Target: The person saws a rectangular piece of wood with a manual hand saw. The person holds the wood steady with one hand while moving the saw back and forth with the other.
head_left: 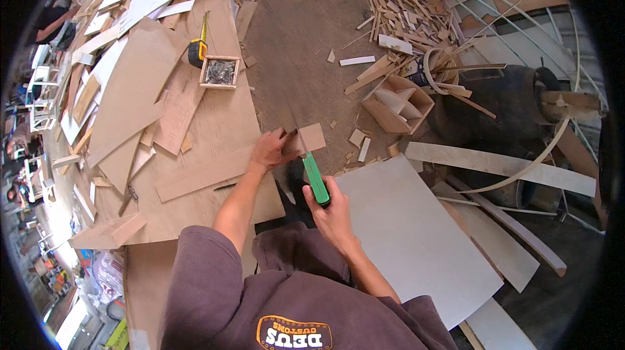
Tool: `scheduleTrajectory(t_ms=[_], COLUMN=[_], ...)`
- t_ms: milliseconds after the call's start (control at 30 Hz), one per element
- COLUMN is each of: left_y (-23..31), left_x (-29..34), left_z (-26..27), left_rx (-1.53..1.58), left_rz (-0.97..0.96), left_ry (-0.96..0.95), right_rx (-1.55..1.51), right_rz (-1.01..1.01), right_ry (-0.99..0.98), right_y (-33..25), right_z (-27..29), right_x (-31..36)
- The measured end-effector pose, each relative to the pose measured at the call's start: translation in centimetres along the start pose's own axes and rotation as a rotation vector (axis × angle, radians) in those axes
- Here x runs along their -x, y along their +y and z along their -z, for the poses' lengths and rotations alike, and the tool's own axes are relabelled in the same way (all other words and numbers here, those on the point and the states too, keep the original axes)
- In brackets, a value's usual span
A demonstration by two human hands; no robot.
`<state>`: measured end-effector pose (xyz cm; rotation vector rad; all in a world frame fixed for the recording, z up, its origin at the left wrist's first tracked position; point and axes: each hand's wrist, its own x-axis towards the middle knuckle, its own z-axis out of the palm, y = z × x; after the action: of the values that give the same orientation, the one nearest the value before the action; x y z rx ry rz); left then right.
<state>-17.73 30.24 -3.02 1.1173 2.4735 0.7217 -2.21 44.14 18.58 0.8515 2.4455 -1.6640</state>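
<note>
My right hand point(331, 212) is wrapped round the green handle of a hand saw point(315, 177). Its thin blade points away from me and lies across a flat wooden board point(211, 171) near the board's right end. That end juts past the workbench's right edge. My left hand point(272, 148) grips the board just left of the blade, its fingers bent over the wood. A dark, slim pencil-like stick point(225, 186) rests on the bench beside my left forearm.
On the workbench point(234, 115) are a small wooden box of nails point(221, 72), a yellow tape measure point(196, 52), a hammer point(129, 199) and stacked board offcuts point(127, 102). A pale panel point(416, 233) lies to my right. Scrap wood point(410, 18) covers the floor beyond.
</note>
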Motion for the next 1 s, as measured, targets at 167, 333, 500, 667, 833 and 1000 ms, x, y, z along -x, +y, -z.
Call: scheduleTrajectory(t_ms=[167,333,500,667,833,1000], left_y=[-1.7,-2.6,-2.8,-4.5,-4.7,-5.0], left_x=[2.2,3.7,3.9,5.3,5.7,5.3], left_z=[1.4,2.0,1.7,2.5,2.7,2.4], left_rx=[-0.175,-0.23,-0.263,-0.248,-0.164,-0.26], left_rz=[-0.116,-0.119,-0.11,-0.107,-0.096,-0.127], left_ry=[0.079,0.093,0.013,0.061,0.082,0.097], right_rx=[-0.034,-0.014,-0.047,-0.036,-0.014,-0.015], right_rz=[-0.014,-0.043,-0.016,-0.057,-0.037,-0.076], right_ry=[-0.064,-0.114,-0.059,-0.107,-0.067,-0.07], right_y=[-1.0,-2.5,-2.9,-3.6,-4.2,-5.2], right_z=[-0.3,-2.6,-3.6,-4.9,-5.6,-5.9], right_x=[0.0,0.7,1.0,0.7,1.5,2.1])
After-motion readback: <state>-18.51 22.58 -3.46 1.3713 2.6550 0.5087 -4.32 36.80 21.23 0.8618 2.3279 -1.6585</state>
